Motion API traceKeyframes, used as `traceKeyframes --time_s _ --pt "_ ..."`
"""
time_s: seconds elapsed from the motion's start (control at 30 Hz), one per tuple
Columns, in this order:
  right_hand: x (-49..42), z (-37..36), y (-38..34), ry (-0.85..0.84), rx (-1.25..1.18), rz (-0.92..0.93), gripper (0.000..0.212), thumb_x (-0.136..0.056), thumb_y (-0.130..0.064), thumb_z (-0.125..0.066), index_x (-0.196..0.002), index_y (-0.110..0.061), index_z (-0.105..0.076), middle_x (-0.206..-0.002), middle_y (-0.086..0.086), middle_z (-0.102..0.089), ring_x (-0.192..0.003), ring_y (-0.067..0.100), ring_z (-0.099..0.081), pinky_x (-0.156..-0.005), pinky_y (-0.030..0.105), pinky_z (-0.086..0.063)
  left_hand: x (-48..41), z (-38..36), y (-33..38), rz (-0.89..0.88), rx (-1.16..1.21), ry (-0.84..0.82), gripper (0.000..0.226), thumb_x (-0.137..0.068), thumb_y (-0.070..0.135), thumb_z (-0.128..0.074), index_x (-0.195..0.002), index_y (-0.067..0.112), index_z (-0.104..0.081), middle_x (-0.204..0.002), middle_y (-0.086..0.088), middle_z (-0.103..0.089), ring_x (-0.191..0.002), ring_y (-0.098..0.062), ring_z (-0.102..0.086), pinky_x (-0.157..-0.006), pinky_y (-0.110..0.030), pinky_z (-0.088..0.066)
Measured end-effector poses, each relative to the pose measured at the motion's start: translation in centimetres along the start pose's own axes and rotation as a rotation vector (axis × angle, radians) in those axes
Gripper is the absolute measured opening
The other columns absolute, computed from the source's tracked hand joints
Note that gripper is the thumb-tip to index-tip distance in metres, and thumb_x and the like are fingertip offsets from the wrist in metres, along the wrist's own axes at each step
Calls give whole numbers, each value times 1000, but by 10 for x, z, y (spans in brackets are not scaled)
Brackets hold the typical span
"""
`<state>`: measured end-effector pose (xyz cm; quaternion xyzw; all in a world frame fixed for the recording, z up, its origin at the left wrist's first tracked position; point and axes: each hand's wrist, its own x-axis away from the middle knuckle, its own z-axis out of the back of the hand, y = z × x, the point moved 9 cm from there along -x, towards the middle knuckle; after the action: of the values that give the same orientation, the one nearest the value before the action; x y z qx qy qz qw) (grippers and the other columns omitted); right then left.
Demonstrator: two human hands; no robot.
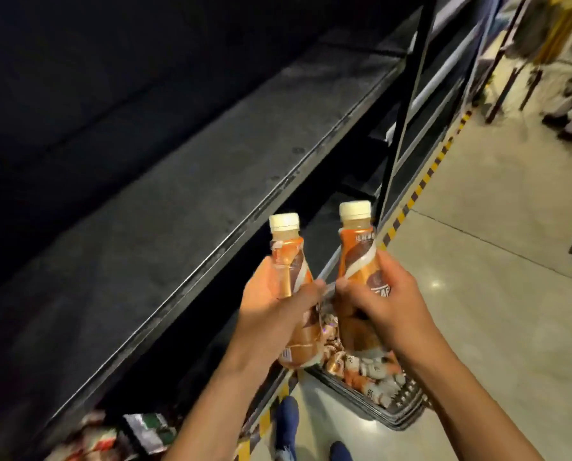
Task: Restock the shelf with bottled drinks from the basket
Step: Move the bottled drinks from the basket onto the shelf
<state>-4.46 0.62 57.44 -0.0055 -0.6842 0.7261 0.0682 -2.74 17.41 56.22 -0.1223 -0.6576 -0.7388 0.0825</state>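
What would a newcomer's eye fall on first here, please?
At lower centre, the left hand grips an orange-labelled plastic bottle with a cream cap, and the right hand grips a second orange-labelled bottle beside it. A long dark metal shelf runs diagonally to their left, and a black plastic basket of more bottles sits on the floor below.
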Motion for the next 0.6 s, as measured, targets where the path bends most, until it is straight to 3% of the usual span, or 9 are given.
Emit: traceKeyframes --time_s 0.03,0.1,0.17,0.37,0.6 --pt "2 -19 -21 -53 -6 34 34 -65 -48 -71 -91 -27 -62 -77 -4 -70 -71 9 -67 -65 22 -55 12 21 13 -28 1 53 40 -63 43 -89 -91 30 -65 -80 -7 -69 -81 -32 -70 -75 -38 -59" --pt "5 -60 -57 -169 -24 92 30 -67 -46 -72 -90 -29 -63 -80 2 -71 -77 21 -70 -72 36 -59 41 63 45 -101 -6 160 44 -60 41 -84 -94 23 -62 -90 -16 -68 -87 -40 -69 -82 -51 -58" --pt "14 -104 -89 -288 -32 162 26 -69 -40 -74 -89 -28 -63 -80 3 -70 -79 27 -70 -74 42 -58 77 110 71 -178 -7 291 42 -62 36 -78 -97 19 -61 -91 -12 -68 -89 -34 -70 -86 -50 -58" --pt "95 -243 -159 -636 -50 291 25 -75 -30 -71 -94 -17 -61 -78 -3 -68 -73 10 -66 -68 20 -55 205 239 93 -322 19 623 31 -69 34 -75 -92 20 -60 -80 -1 -64 -78 -20 -66 -76 -38 -56" --pt "270 -403 -212 -1047 -104 420 22 -75 -31 -73 -96 -33 -67 -87 -3 -73 -83 11 -70 -74 25 -56 401 368 59 -441 165 963 31 -66 32 -79 -88 24 -59 -73 1 -61 -70 -12 -61 -68 -29 -52"
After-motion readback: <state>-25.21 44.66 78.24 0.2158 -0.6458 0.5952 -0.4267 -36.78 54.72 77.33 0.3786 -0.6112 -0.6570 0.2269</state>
